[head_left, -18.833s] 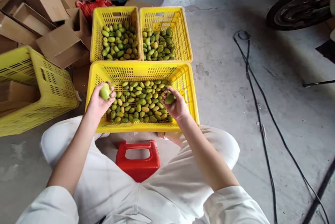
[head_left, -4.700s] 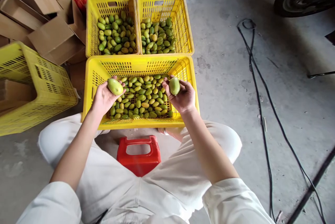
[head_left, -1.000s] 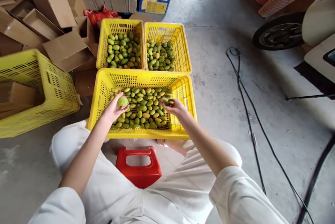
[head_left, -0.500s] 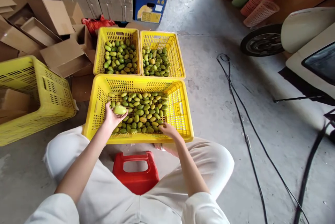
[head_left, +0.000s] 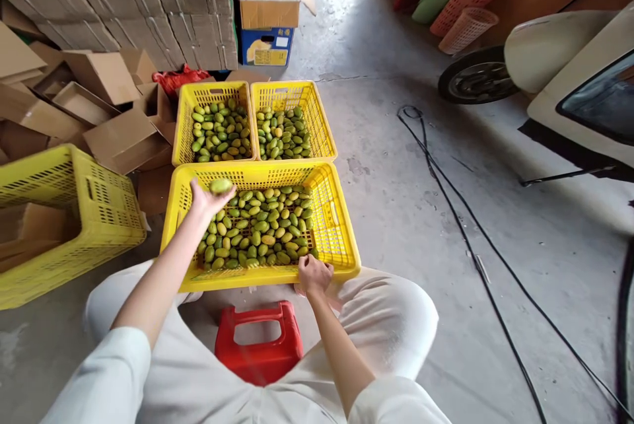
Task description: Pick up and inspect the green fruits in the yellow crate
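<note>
Over the left side of the near yellow crate (head_left: 347, 246), my left hand (head_left: 205, 203) has a yellow-green mango (head_left: 220, 185) on its stretched fingers, the thumb standing away from it. The mango looks loosely supported rather than gripped. My right hand (head_left: 315, 275) is closed at the crate's near rim, towards the right corner. Its fingertips are turned down and hidden, so what they hold, if anything, does not show. Many small green and yellowish mangoes (head_left: 267, 216) cover the crate floor beside both hands.
Two yellow crates, left (head_left: 179, 127) and right (head_left: 324, 123), stand behind with more mangoes. A yellow-green crate (head_left: 106, 212) and open cartons (head_left: 123, 137) lie left. A red stool (head_left: 257, 361) is between the knees. Black cable (head_left: 460, 226) runs along the floor at right.
My left hand has lifted towards the crate's back left, its thumb opening away from the mango. My right hand has drawn back from the fruit to the near rim. The view has shifted.
</note>
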Tool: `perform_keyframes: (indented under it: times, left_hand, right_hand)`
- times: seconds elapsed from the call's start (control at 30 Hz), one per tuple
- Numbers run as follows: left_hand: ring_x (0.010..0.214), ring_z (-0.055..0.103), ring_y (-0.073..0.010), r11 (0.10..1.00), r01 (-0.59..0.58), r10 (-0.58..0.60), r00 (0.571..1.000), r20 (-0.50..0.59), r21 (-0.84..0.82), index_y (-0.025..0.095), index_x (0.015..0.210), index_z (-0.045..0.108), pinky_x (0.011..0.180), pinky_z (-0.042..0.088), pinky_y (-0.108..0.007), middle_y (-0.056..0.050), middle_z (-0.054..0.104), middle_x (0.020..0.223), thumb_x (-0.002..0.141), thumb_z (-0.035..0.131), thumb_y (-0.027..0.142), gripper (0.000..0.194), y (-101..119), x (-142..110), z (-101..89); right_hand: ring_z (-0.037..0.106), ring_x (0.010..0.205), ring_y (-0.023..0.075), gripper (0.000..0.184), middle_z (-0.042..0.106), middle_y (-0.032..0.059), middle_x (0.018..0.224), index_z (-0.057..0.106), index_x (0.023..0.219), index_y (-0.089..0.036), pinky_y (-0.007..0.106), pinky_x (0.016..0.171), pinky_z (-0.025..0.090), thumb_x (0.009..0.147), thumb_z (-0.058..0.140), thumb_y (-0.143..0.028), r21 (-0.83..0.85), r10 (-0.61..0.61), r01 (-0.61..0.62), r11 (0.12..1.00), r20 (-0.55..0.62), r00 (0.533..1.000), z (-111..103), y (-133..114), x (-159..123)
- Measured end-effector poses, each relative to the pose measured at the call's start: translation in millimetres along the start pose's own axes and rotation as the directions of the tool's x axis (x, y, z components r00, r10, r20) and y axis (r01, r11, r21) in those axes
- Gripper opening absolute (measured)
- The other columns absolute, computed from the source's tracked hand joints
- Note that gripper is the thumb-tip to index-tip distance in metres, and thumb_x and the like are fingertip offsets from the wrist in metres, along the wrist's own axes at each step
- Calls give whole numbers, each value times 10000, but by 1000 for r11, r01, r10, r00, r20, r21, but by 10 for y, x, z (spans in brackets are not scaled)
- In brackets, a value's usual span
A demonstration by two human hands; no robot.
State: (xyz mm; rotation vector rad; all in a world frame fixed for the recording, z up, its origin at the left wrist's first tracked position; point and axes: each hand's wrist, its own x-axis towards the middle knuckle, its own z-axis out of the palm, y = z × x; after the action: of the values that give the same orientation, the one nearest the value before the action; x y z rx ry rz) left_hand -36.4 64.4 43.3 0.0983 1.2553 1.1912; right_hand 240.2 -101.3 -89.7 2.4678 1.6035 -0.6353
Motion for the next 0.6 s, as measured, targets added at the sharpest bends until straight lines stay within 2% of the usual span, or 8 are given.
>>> perform_keyframes:
  times: [0.07, 0.13, 0.23, 0.3, 0.37, 0.43, 0.5, 0.6]
  left_hand:
    - [1100, 626, -308, 996, -60, 57, 997, -42, -64, 237, 791, 479, 814, 585, -407, -125, 564, 973, 892, 355, 783, 568, 315, 73, 200]
    - [1129, 639, -357, 982, -81, 71, 995, -65, -169, 232, 770, 483, 821, 558, -494, -113, 565, 960, 858, 414, 812, 590, 486, 99, 299]
    - [1218, 628, -385, 988, -79, 70, 995, -74, -133, 265, 877, 595, 885, 541, -548, -132, 636, 1144, 839, 495, 783, 529, 376, 100, 234]
    - [1336, 572, -373, 999, -31, 26, 992, -121, -40, 299, 1007, 638, 981, 531, -551, -119, 601, 1395, 838, 494, 767, 518, 88, 134, 99]
    - [1482, 454, -318, 999, 34, -28, 985, -172, 33, 308, 1138, 649, 1105, 474, -534, -95, 508, 1565, 895, 451, 693, 496, -305, 222, -48]
    - [1566, 339, -265, 991, 89, -69, 979, -192, 98, 308, 1207, 657, 1203, 381, -506, -82, 458, 1630, 928, 464, 610, 454, -733, 352, -161]
    - [1605, 244, -242, 975, 129, -96, 978, -183, 181, 302, 1208, 680, 1244, 320, -476, -68, 433, 1657, 923, 555, 501, 369, -1128, 493, -229]
    - [1616, 192, -209, 964, 132, -93, 981, -170, 233, 271, 1084, 729, 1280, 230, -363, -62, 480, 1630, 761, 756, 194, 333, -1572, 678, -275]
  right_hand:
    - [712, 943, 258, 443, 800, 127, 915, 750, 834, -182, 387, 975, 363, 986, 348, -290, 5, -1, 1, 1000, -2, 1000, -2, 9, 3]
    - [712, 946, 258, 445, 798, 128, 915, 749, 836, -181, 390, 980, 367, 988, 345, -290, 8, 5, -5, 1000, -2, 1000, -6, 4, -4]
    - [721, 978, 267, 444, 802, 134, 946, 756, 859, -173, 401, 1005, 364, 991, 349, -290, 17, 11, -11, 1000, 0, 1000, -22, -16, -25]
    - [729, 1001, 277, 454, 802, 142, 956, 763, 890, -162, 414, 1012, 368, 998, 342, -295, 4, 22, -22, 1000, 31, 999, -40, -31, -21]
    - [729, 1054, 303, 458, 798, 166, 1002, 769, 973, -140, 434, 1002, 389, 1003, 342, -302, -31, 48, -44, 999, 131, 990, -56, -42, 34]
    - [720, 1120, 333, 437, 781, 201, 1107, 761, 1089, -116, 433, 958, 433, 997, 379, -308, -63, 59, -44, 997, 268, 962, -52, -47, 165]
    - [718, 1150, 341, 400, 756, 221, 1207, 745, 1168, -107, 398, 894, 476, 977, 459, -311, -61, 34, -11, 998, 378, 925, -18, -48, 376]
    - [711, 1190, 287, 360, 749, 175, 1271, 731, 1228, -142, 319, 876, 493, 943, 564, -285, -1, -60, 68, 998, 460, 886, 83, -52, 799]
